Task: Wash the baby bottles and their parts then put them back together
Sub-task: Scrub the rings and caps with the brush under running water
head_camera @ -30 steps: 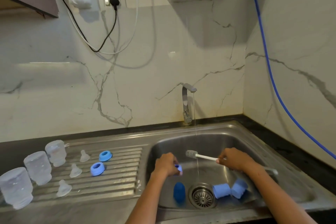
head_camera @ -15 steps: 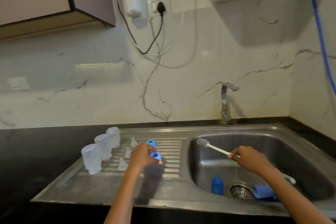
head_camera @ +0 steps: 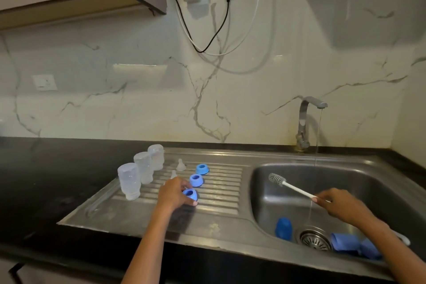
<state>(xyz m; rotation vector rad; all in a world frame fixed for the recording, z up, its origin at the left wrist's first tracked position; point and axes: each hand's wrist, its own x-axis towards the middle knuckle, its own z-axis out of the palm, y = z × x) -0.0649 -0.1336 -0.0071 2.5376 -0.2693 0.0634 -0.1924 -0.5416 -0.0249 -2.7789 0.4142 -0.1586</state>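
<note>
At a steel sink point(head_camera: 230, 217) set in a black desk point(head_camera: 46, 180), the left hand point(head_camera: 175, 196) grips a blue collar ring point(head_camera: 190, 193) on the drainboard, near two others and three upturned bottles point(head_camera: 129, 181). The right hand point(head_camera: 341, 205) clasps a bottle brush point(head_camera: 291, 187) over the basin, where blue caps point(head_camera: 283, 228) lie.

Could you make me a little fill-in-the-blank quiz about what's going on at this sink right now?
1. The right hand holds a white bottle ____ over the sink.
2. The left hand grips a blue ring at the ____ end of the row of rings on the draining board.
3. The number of clear bottles standing upside down on the board is ____.
4. Water runs in a thin stream from the ____.

Missing words: brush; near; three; tap
</note>
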